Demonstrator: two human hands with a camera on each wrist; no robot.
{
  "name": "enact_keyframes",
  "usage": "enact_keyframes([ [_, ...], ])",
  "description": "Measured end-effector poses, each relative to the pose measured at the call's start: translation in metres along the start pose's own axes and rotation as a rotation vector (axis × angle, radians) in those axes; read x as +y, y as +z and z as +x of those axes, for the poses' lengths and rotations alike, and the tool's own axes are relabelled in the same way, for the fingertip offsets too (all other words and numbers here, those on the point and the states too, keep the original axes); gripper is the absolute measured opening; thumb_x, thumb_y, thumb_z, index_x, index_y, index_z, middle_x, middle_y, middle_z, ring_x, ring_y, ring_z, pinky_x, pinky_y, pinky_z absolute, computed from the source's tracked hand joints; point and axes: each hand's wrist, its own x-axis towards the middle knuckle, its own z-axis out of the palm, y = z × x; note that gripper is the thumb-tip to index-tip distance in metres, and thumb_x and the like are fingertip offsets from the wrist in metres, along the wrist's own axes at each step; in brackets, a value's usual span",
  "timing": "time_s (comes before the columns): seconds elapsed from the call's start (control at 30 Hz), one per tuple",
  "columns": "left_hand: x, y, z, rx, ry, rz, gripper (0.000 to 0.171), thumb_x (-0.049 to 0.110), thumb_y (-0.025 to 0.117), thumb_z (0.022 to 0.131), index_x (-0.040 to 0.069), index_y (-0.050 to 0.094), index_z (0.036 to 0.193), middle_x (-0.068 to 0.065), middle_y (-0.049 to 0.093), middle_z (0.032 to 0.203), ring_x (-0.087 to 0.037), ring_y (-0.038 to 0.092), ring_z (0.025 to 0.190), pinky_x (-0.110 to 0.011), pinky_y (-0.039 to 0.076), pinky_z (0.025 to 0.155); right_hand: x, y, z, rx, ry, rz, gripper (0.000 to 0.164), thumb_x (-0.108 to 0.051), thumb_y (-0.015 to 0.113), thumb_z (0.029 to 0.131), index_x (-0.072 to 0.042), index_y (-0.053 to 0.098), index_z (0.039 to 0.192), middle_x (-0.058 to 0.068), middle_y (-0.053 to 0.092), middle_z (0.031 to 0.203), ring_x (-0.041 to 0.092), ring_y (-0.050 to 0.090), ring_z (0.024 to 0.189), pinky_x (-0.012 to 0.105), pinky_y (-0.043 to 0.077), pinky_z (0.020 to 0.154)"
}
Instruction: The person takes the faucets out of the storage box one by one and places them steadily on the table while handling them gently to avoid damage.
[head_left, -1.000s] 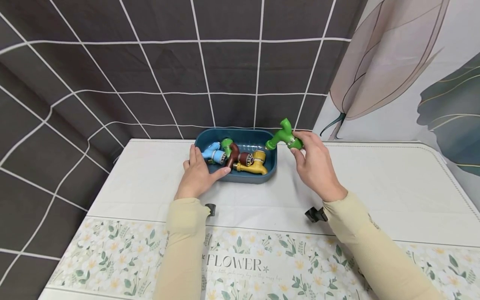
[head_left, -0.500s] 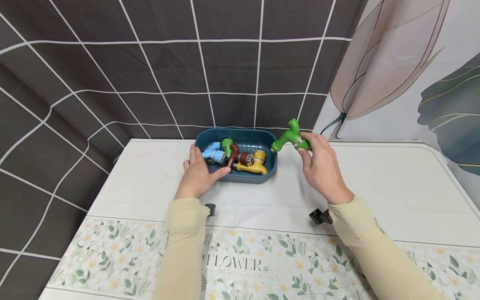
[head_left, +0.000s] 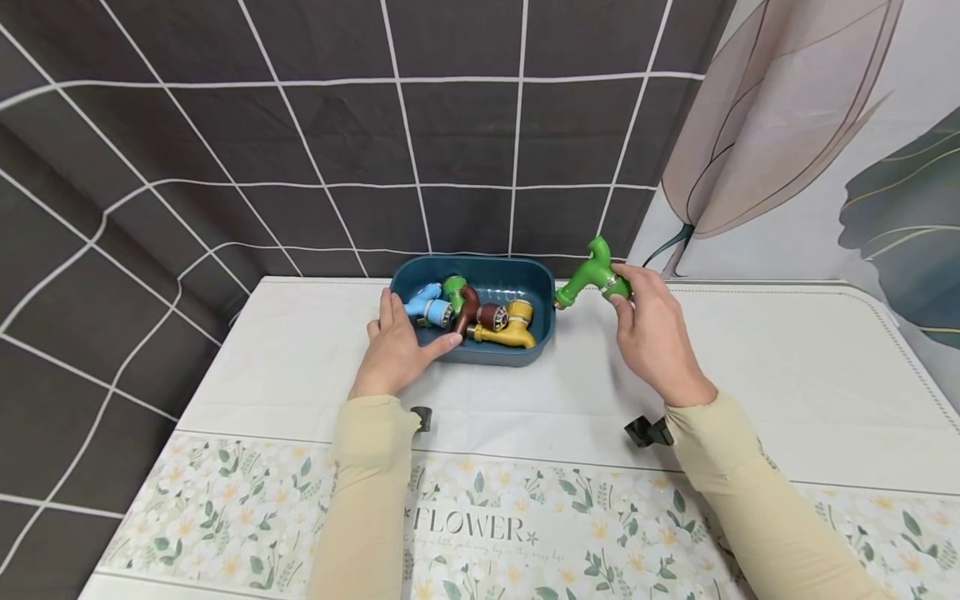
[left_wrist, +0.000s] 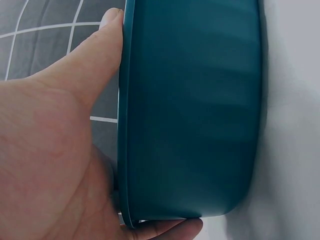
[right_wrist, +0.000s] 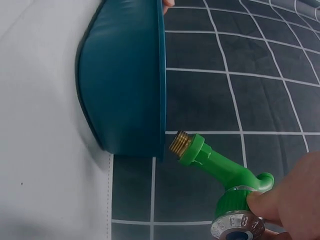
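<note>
My right hand [head_left: 660,337] pinches a green plastic tap [head_left: 592,273] by its ribbed knob, thumb on one side. The tap hangs in the air just right of the blue-green tub [head_left: 495,357]; its brass threaded end [right_wrist: 181,144] points toward the tub's rim in the right wrist view. My left hand [head_left: 393,354] rests at the tub's front left corner, fingers straight along the left end and thumb [left_wrist: 97,55] stretched along the front rim. Inside the tub lie a light blue tap [head_left: 429,308], a brown tap [head_left: 476,312], a yellow tap [head_left: 512,329] and a partly hidden green tap [head_left: 453,290].
The tub stands on a white tabletop cover [head_left: 780,358] with a floral band along the front. A dark tile-patterned curtain [head_left: 457,150] rises directly behind it. To the right hangs a leaf-patterned curtain [head_left: 787,125].
My right hand has carried the green tap rightward, from over the tub's right end to just outside it. The left hand and the taps in the tub have stayed put.
</note>
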Motion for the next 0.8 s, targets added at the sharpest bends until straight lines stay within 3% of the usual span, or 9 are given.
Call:
enact_keyframes([
  [0.5, 0.0, 0.0, 0.0, 0.005, 0.009, 0.003, 0.12, 0.063, 0.066, 0.089, -0.005, -0.005, 0.157, -0.017, -0.015, 0.166, -0.047, 0.018, 0.143, -0.052, 0.037, 0.109, 0.008, 0.002, 0.001, -0.039, 0.014, -0.021, 0.034, 0.003, 0.048, 0.102, 0.011, 0.052, 0.135, 0.031, 0.053, 0.128, 0.043, 0.053, 0.109, 0.057, 0.04, 0.096],
  [0.8, -0.001, 0.0, 0.0, 0.008, 0.014, 0.012, 0.119, 0.063, 0.065, 0.089, -0.005, -0.005, 0.157, -0.017, -0.016, 0.166, -0.048, 0.017, 0.143, -0.051, 0.035, 0.11, 0.013, 0.006, -0.001, -0.113, 0.045, -0.038, 0.034, 0.002, 0.046, 0.103, 0.013, 0.05, 0.136, 0.033, 0.052, 0.13, 0.045, 0.052, 0.114, 0.059, 0.039, 0.099],
])
